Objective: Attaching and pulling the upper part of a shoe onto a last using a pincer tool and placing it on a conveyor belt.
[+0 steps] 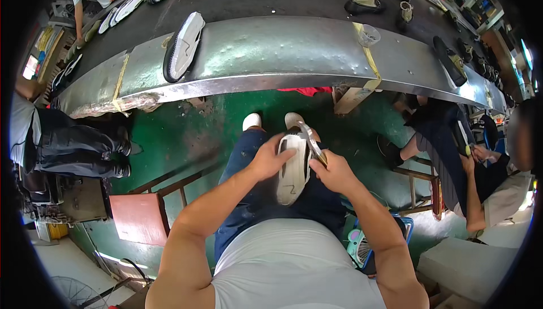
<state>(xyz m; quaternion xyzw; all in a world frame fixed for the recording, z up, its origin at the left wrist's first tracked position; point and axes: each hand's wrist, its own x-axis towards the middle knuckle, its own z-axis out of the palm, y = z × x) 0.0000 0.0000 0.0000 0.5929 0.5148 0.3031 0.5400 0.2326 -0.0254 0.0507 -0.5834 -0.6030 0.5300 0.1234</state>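
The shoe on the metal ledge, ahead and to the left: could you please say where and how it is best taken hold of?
Probably across its middle, by both long sides, coming from the near side: the shoe is long and narrow, has one end near the front of the ledge, and its sides look free.

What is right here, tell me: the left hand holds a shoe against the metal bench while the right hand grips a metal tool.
One thing is wrong: the shoe is not against the metal bench. The head view shows it over the person's lap. The left hand does hold it, and the right hand grips a metal tool.
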